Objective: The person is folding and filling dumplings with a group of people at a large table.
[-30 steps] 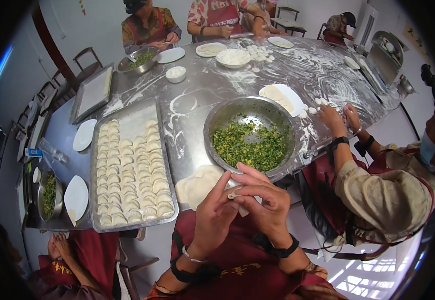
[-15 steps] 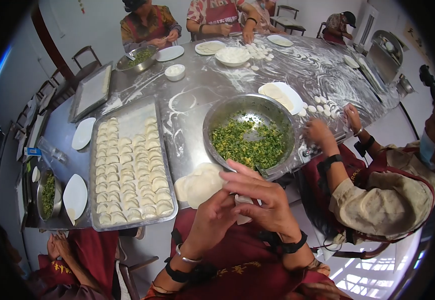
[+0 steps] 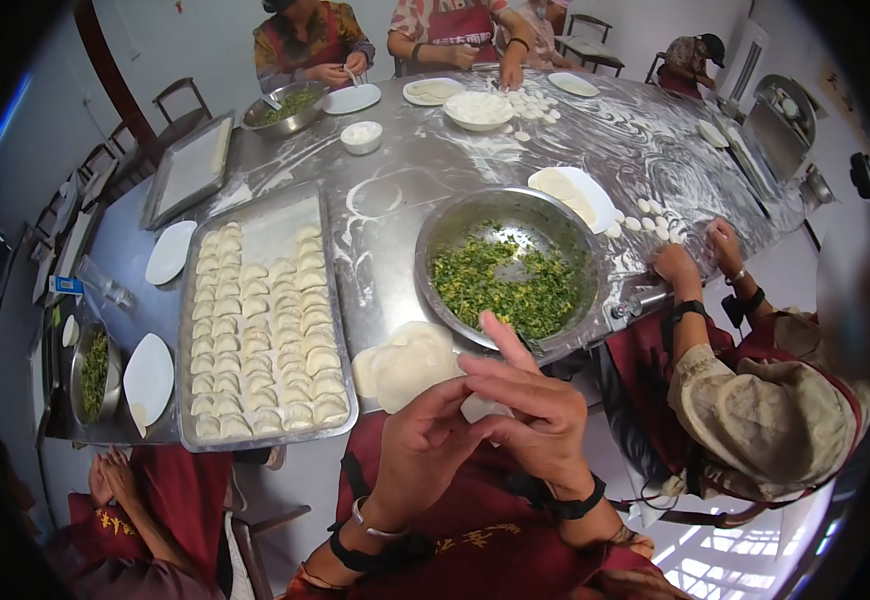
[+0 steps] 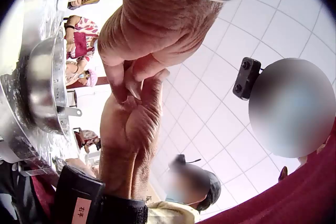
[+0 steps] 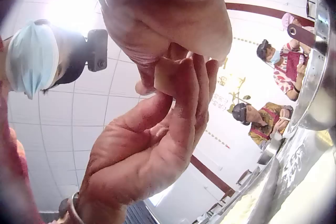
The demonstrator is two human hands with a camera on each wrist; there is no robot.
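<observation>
Close in front of the apron, my left hand and right hand meet fingertip to fingertip around a small dumpling. Both hands pinch its dough between thumbs and fingers. Only a pale piece of the dumpling shows in the right wrist view; the fingers hide most of it. Beyond the hands stands a steel bowl with chopped green and yellow filling. A stack of round dough wrappers lies on the table left of that bowl.
A metal tray with rows of folded dumplings is at left, near white plates. Dough pieces lie by a neighbour's hands at right. Farther off are a flour bowl and other seated people.
My fingers have shifted and closed in around the dumpling, covering more of it. The neighbour's hand at right has moved back toward the dough pieces. The head view has shifted slightly.
</observation>
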